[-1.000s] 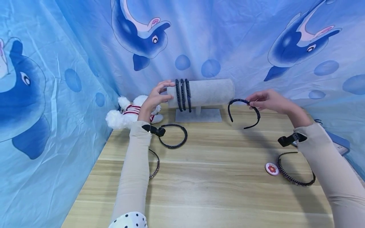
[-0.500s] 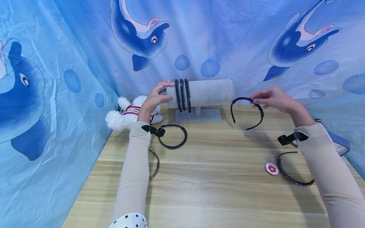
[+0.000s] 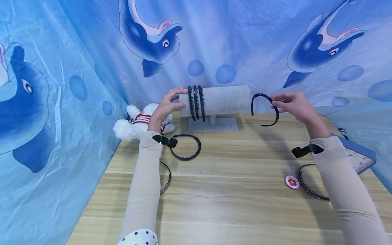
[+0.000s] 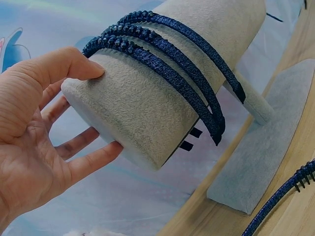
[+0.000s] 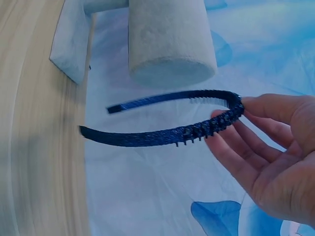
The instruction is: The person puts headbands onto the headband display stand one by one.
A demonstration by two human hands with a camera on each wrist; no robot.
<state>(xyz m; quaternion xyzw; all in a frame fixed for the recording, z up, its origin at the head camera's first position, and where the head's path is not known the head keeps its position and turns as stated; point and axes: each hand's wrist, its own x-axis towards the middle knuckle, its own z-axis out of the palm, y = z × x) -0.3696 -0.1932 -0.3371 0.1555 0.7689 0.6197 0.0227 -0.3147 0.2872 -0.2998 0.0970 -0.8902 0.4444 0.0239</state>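
My left hand grips the left end of a grey, velvety, T-shaped display stand. In the left wrist view its thumb lies on top and the fingers spread over the end face. Three dark headbands hang side by side on the roll near that hand; one is the right-hand headband. My right hand pinches a dark blue beaded headband by its curved side. This headband is held off the table, apart from the roll's right end, its open ends toward the stand's side in the right wrist view.
On the wooden table lie a toothed headband, another headband partly behind the left sleeve, and a third headband beside a flower badge. A white plush toy sits back left. A blue-framed clock stands right.
My right hand has lifted the headband and shifted it slightly right, up to about the height of the roll. The left hand stays in place on the stand.
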